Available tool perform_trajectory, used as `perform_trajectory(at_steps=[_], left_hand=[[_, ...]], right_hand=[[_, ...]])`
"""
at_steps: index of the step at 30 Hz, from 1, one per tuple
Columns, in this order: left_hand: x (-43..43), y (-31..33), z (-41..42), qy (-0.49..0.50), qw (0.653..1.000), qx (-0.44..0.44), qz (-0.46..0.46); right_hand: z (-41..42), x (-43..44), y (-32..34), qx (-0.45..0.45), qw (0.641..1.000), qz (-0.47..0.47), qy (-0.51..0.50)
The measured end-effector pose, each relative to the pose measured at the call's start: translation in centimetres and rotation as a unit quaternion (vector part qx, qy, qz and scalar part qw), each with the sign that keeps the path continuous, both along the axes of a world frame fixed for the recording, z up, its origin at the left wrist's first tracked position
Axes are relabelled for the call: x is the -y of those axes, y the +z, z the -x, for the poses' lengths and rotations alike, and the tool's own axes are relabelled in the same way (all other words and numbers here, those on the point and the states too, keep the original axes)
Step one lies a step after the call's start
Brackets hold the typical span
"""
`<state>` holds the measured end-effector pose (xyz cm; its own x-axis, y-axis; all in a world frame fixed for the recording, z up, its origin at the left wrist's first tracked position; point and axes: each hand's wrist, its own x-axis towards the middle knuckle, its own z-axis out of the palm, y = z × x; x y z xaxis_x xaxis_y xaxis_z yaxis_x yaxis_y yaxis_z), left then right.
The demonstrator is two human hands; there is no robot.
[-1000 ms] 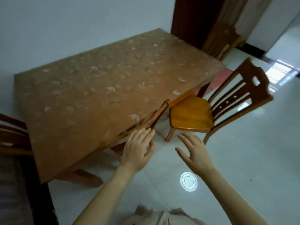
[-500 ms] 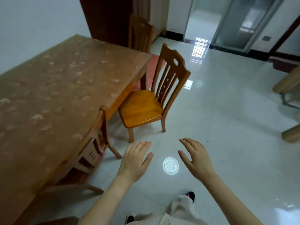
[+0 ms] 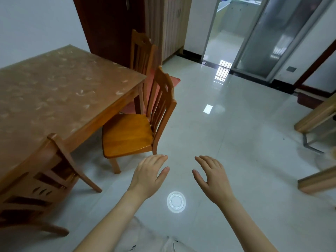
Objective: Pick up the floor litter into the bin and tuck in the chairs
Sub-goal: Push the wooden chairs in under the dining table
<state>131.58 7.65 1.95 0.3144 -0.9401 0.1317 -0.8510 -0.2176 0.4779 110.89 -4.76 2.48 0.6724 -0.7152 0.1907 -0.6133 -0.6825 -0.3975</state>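
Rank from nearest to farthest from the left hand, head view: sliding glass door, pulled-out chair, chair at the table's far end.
1. Pulled-out chair, just ahead-left of the left hand.
2. Chair at the table's far end, farther back, left.
3. Sliding glass door, across the floor, far right.

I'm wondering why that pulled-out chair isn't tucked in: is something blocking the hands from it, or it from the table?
Nothing visible does. Only bare floor lies between the left hand, the right hand and the pulled-out chair; under the table is hidden.
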Motion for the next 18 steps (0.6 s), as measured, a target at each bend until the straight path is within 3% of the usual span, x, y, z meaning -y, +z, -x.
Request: perform_trajectory(at_steps=[10, 18], left_hand=[[12.4, -0.5, -1.2, -0.028, 0.998, 0.04, -0.026], [26.8, -1.9, -8.7, -0.014, 0.998, 0.046, -0.038]], right_hand=[[-0.7, 11.9, -2.7, -0.01, 1.0, -0.024, 0.013], [-9.0, 26.8, -2.8, -0.018, 0.999, -0.032, 0.016]])
